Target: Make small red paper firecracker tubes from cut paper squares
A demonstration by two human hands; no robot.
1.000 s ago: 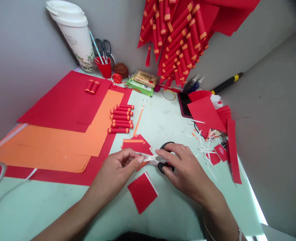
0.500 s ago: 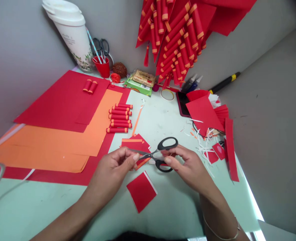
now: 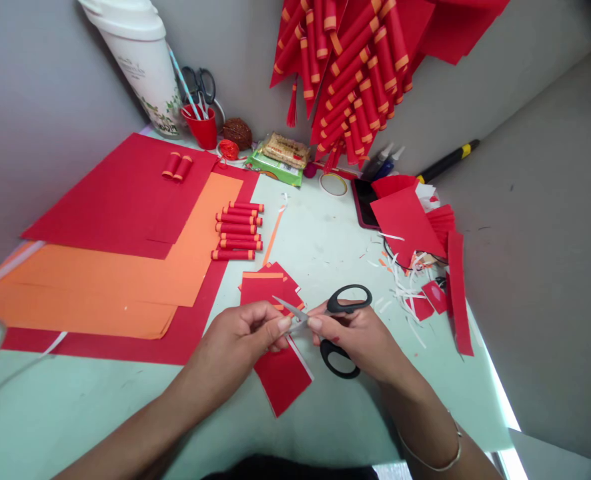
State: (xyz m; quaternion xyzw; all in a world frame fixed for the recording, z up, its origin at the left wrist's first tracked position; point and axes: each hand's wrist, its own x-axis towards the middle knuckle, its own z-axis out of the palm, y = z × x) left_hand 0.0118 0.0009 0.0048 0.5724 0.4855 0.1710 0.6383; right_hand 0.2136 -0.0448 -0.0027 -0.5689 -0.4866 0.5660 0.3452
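Note:
My right hand (image 3: 363,340) grips black-handled scissors (image 3: 348,301) near the pivot, the handles spread apart and the blades (image 3: 288,309) pointing left. My left hand (image 3: 243,333) is pinched shut right at the blades, thumb and forefinger almost touching my right fingertips; what it pinches is too small to make out. Both hands hover over a red paper square (image 3: 281,381) with a white edge. Just beyond them lies a small stack of red pieces with orange strips (image 3: 265,285).
Large red and orange sheets (image 3: 125,267) cover the left. Several rolled red tubes (image 3: 238,230) lie on them. A big cup (image 3: 143,60), a red pot with scissors (image 3: 201,130), a tape roll (image 3: 333,184), a phone (image 3: 365,203) and paper scraps (image 3: 415,267) ring the back and right.
My right hand picked the scissors up off the table and turned them, the handles now spread wide. Both hands drew closer to me and closer together, over the red square.

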